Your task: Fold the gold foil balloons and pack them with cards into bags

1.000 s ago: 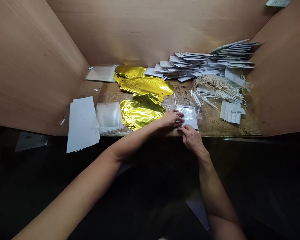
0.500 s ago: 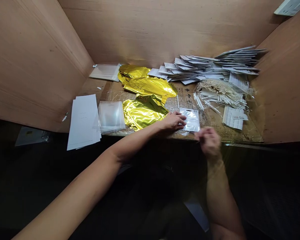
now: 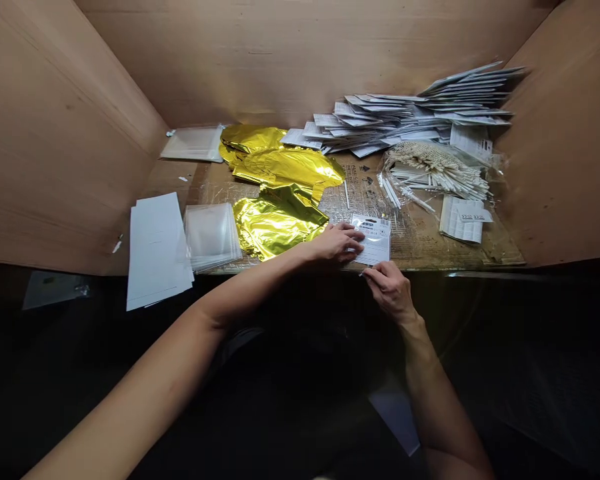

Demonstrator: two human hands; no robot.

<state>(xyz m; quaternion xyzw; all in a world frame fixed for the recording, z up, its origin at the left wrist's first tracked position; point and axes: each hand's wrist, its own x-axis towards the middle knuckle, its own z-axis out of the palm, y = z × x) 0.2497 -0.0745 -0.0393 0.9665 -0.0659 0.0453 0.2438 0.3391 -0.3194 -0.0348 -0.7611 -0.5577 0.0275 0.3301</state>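
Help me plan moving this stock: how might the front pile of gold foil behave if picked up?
The front pile of gold foil looks floppy, since its surface is creased and rumpled. It is probably light for its size, as the edges look thin. Its glossy sheen suggests the layers might slip apart.

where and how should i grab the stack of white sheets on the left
Probably by the near end of the white sheets, coming from the front and pinching top and bottom together: they lie flat, and that end juts past the front edge of the work surface, so its underside should be reachable.
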